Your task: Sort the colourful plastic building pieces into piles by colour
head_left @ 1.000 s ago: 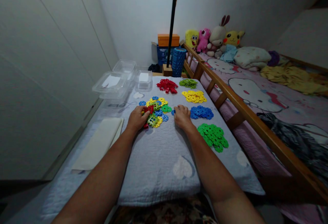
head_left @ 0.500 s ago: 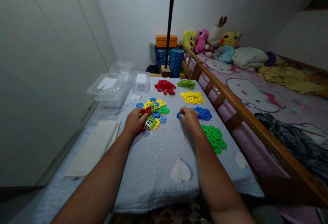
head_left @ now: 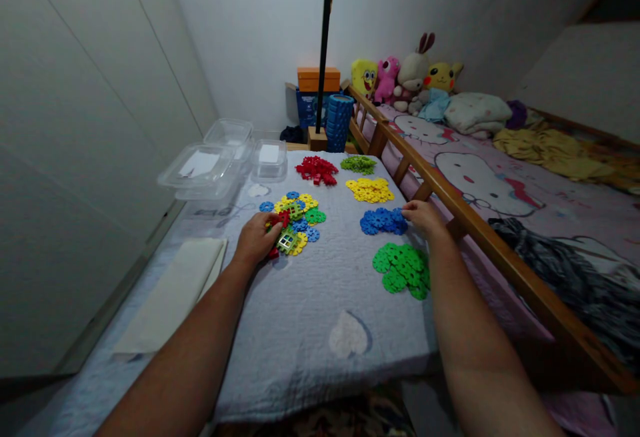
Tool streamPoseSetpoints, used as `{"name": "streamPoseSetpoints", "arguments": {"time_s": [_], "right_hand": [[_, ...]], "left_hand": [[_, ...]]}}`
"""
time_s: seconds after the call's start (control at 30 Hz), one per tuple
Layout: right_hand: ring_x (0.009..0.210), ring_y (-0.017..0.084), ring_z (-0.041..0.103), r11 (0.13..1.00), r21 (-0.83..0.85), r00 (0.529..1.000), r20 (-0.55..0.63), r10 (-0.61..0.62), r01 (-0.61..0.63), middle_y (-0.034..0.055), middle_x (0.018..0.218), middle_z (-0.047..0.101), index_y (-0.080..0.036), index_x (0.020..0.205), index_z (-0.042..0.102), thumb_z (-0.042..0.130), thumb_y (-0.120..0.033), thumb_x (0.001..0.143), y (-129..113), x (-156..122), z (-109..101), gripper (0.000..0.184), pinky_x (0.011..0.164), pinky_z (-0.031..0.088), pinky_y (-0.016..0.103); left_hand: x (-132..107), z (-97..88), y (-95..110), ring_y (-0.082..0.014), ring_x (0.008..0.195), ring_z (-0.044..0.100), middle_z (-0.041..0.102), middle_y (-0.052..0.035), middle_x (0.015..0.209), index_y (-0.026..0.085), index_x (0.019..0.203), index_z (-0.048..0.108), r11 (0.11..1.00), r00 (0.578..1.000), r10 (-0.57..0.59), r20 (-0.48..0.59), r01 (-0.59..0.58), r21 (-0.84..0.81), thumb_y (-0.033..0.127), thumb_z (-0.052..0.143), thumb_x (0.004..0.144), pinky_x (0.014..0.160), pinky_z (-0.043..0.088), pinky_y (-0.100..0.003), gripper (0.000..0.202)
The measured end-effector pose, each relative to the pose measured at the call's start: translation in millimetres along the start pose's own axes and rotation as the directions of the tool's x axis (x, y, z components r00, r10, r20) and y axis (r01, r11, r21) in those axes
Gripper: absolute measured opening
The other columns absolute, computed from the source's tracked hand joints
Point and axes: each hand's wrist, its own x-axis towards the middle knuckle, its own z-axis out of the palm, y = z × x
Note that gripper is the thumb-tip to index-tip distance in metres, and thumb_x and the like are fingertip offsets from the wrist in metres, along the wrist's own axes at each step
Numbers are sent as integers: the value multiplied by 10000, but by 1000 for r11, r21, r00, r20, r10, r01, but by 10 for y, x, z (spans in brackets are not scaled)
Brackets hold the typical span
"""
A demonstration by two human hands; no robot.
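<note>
Flat plastic flower-shaped pieces lie on a grey quilted cover (head_left: 320,303). A mixed heap (head_left: 295,213) of yellow, blue, green and red pieces sits left of centre. My left hand (head_left: 256,238) rests at its near edge, fingers curled on red and green pieces. Sorted heaps lie to the right: red pile (head_left: 316,170), light green pile (head_left: 358,164), yellow pile (head_left: 370,189), blue pile (head_left: 383,221), green pile (head_left: 402,269). My right hand (head_left: 424,215) is at the right edge of the blue pile, fingers curled; whether it holds anything is hidden.
Clear plastic boxes (head_left: 205,169) stand at the back left beside a white wall. A folded cream cloth (head_left: 173,293) lies at the left. A wooden bed rail (head_left: 465,220) runs along the right, with plush toys (head_left: 400,77) behind. A black pole (head_left: 323,50) rises at the back.
My right hand has moved from beside the mixed heap to the right edge of the blue pile. My left hand has stayed on the mixed heap. The view has shifted slightly.
</note>
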Motion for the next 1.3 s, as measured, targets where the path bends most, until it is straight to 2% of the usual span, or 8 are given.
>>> {"name": "streamPoseSetpoints", "arguments": {"time_s": [0.23,0.4,0.6,0.7,0.83,1.0,1.1,1.3], "right_hand": [[581,142,557,996,-92,999,-35,14,-17,-11,602,614,-183,637,621,624,-116,646,120,12,180,67,576,411,240],[667,160,611,968,-251,999,-46,-25,12,28,683,677,-166,707,683,594,-124,698,149,3,202,99,615,423,238],[818,208,647,936,-331,975,-137,-173,120,91,872,742,-169,854,743,575,-171,781,-172,-99,258,182,762,476,294],[816,195,633,920,-263,950,-31,-310,291,67,880,736,-179,876,737,574,-210,814,-530,-242,516,177,784,481,295],[908,194,647,880,-148,883,213,-418,452,62,964,748,-185,934,736,580,-192,848,-966,-531,1120,178,860,478,300],[1144,262,590,840,-177,856,186,-483,513,123,1251,693,-212,1186,703,597,-192,901,-1108,-843,1795,304,981,436,365],[1156,279,558,836,-168,852,146,-503,522,107,1259,680,-251,1170,700,592,-197,918,-1040,-913,1954,280,982,416,386],[1111,275,543,851,-112,857,105,-504,514,88,1151,691,-249,1018,691,619,-202,895,-953,-901,1963,150,970,397,387]], "left_hand": [[-1,-6,1,-286,1086,658,710,-110,1116,200,1023,704,1000,1000,9,0,-9,0,462,514,866,1010,508,-423,360],[2,-8,-5,-291,1084,661,708,-109,1117,202,1021,704,1000,1000,10,5,-10,1,450,525,865,1017,509,-433,344],[22,24,-38,-303,1154,631,691,-129,1141,192,1017,693,998,997,50,-50,-52,-26,420,547,849,1074,481,-461,318],[30,37,-40,-306,1214,602,676,-139,1199,194,1025,690,998,995,49,-91,-53,-39,415,557,849,1115,455,-476,312],[18,42,-33,-295,1250,597,669,-136,1258,195,1067,681,997,996,31,-85,-37,-69,431,548,859,1131,447,-455,342],[-11,9,-4,-278,1147,655,707,-99,1213,213,1113,678,996,1000,19,-10,-20,-82,453,544,865,1060,492,-434,370],[-22,-16,31,-270,1121,666,721,-81,1191,219,1121,686,993,999,30,36,-26,-115,465,561,862,1038,506,-422,379],[-17,-8,111,-259,1087,680,730,-77,1159,204,1113,695,973,991,66,112,-39,-227,469,573,860,1008,527,-409,386]]}}
